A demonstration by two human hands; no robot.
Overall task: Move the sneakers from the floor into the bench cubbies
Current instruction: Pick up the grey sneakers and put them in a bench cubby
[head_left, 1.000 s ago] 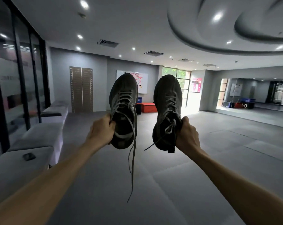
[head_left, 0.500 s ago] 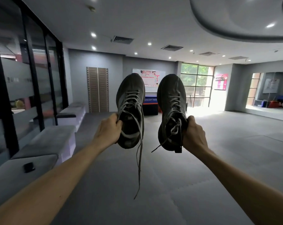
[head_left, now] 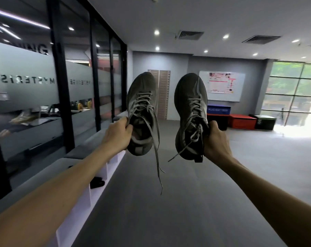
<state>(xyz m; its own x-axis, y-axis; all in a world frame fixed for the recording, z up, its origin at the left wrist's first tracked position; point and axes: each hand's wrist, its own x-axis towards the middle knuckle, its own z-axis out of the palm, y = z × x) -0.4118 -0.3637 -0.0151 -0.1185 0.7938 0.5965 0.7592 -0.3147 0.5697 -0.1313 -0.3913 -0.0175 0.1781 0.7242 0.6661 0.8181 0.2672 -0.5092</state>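
Observation:
Two dark grey sneakers with pale laces are held up at arm's length, toes pointing upward. My left hand (head_left: pixel 118 135) grips the collar of the left sneaker (head_left: pixel 142 104), whose untied lace dangles well below it. My right hand (head_left: pixel 216 139) grips the heel collar of the right sneaker (head_left: pixel 190 107). Along the left wall runs the white bench (head_left: pixel 79 198) with grey cushions and open cubbies facing the floor. One cubby holds a dark object (head_left: pixel 97 182).
Glass partitions with black frames (head_left: pixel 60 82) stand behind the bench. Grey floor mats (head_left: pixel 169 211) stretch ahead. Blue, red and black boxes (head_left: pixel 242 121) sit at the far wall below a whiteboard (head_left: pixel 222 86). Bright windows (head_left: pixel 293 91) are at the right.
The view has swung left and nearer the bench, so its cubby fronts now show. Both hands still hold the sneakers raised, now a little further apart.

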